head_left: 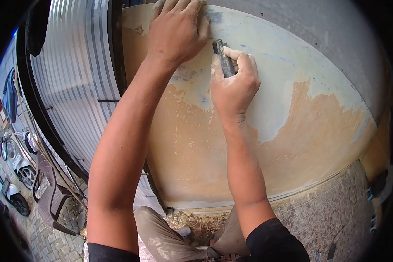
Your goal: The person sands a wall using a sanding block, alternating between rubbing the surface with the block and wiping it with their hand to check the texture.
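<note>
A large panel (192,161) fills the middle of the head view, with patchy tan and pale whitish areas and some bluish marks. My left hand (179,30) rests on its upper left part, fingers stretched out toward the top edge and holding nothing; the fingertips are partly cut off by the frame. In my right hand (238,83) is a narrow dark grey sanding block (224,59), gripped between thumb and fingers and held against the pale area. Pale dust coats the fingers of both hands.
Left of the panel stands a ribbed translucent sheet (74,56) in a black frame. Farther left are a brown woven chair (52,192) and parked scooters (17,161) on paving. Patterned tiles (314,214) and crumbly tan debris (196,218) lie below the panel.
</note>
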